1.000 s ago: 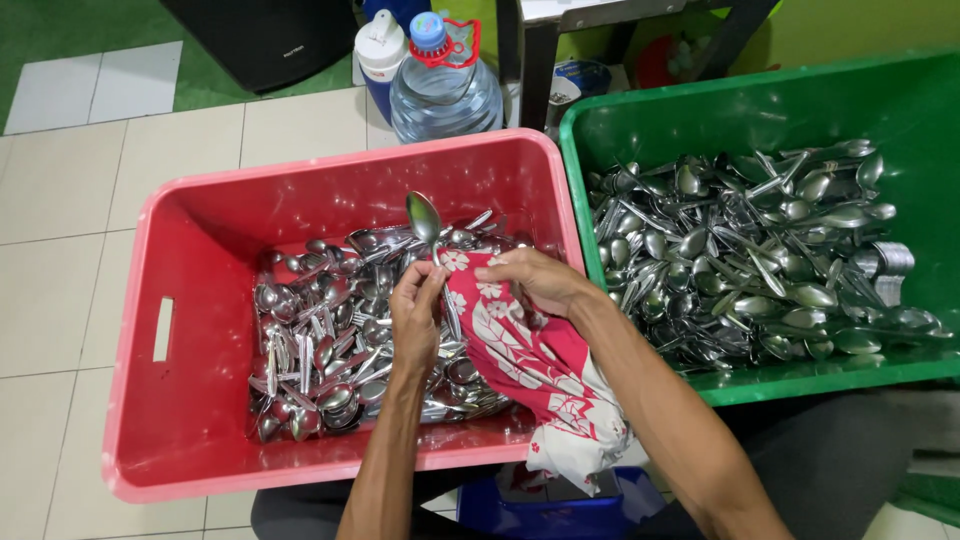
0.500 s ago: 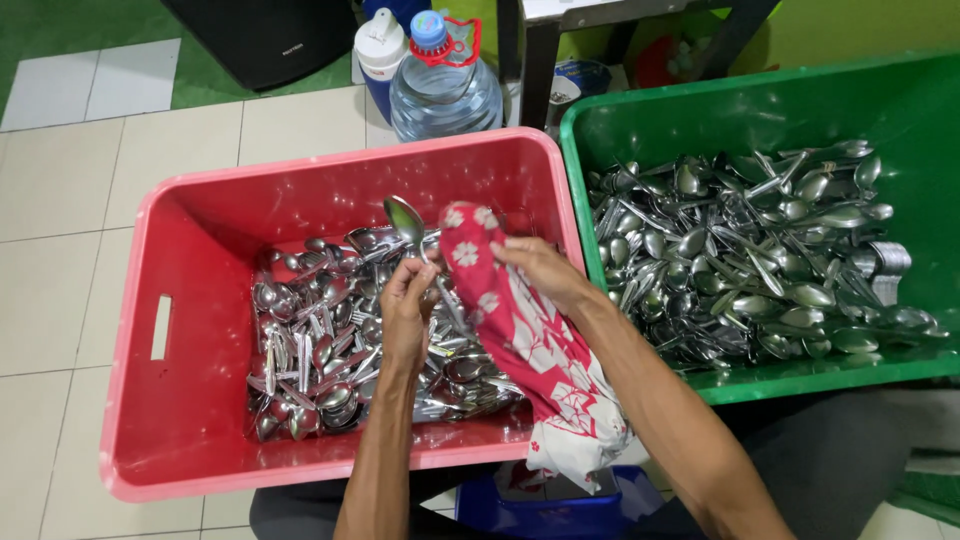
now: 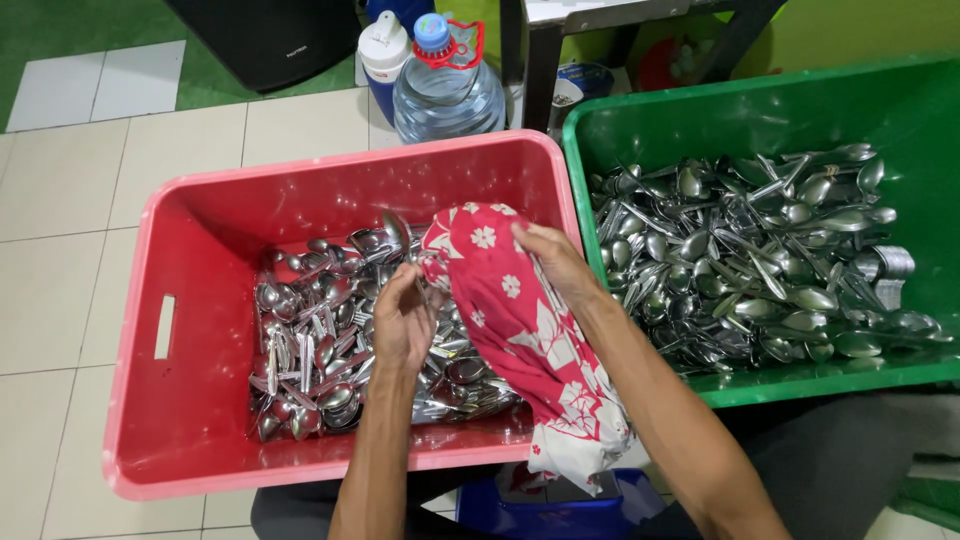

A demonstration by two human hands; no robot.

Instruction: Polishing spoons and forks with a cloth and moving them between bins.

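Pinching a spoon (image 3: 398, 232) by its handle, the left hand (image 3: 403, 322) has its fingers closed together around the metal, the bowl of the spoon sticking up just above the knuckles. Right beside those fingers, touching the spoon, is a red cloth with white flowers (image 3: 520, 330). The right hand (image 3: 556, 260) grips the upper end of this cloth, fingers clamped on the fabric, and the rest of it hangs down past the wrist and over the near rim of the red tub (image 3: 150, 410). Under both hands lies a heap of spoons and forks (image 3: 320, 350) filling the bottom of that tub. To the right of the right hand stands a green tub (image 3: 900, 110) with a second heap of spoons (image 3: 760, 260). Beyond the fingers, on the tiled floor, stand a clear water bottle with a blue cap (image 3: 447, 90) and a white-topped jug (image 3: 383, 50) just beside it.
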